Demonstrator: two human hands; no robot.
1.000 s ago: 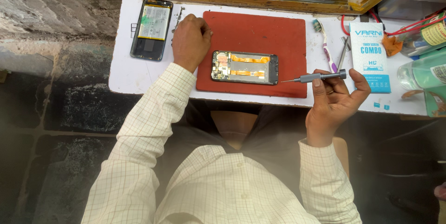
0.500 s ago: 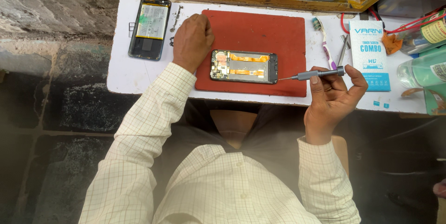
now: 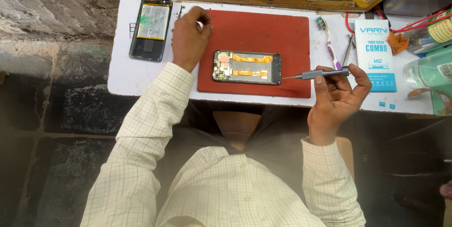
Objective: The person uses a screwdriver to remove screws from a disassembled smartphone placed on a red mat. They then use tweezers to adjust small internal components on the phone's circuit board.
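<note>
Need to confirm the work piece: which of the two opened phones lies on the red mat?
The opened phone with orange ribbon cables lies on the red mat, by the screwdriver tip. The other phone, showing a pale battery, lies on the white board.

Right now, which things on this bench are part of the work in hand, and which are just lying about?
In use: opened phone, red mat, grey screwdriver in the right hand, left hand at the mat's edge.

Lying about: phone back with battery, toothbrush, blue-and-white box, tweezers.

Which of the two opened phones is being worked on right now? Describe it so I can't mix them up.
Find the red mat on the white tabletop. The opened phone lies on it, orange ribbon cables exposed, beside the screwdriver tip. The other phone body lies off the mat.
</note>
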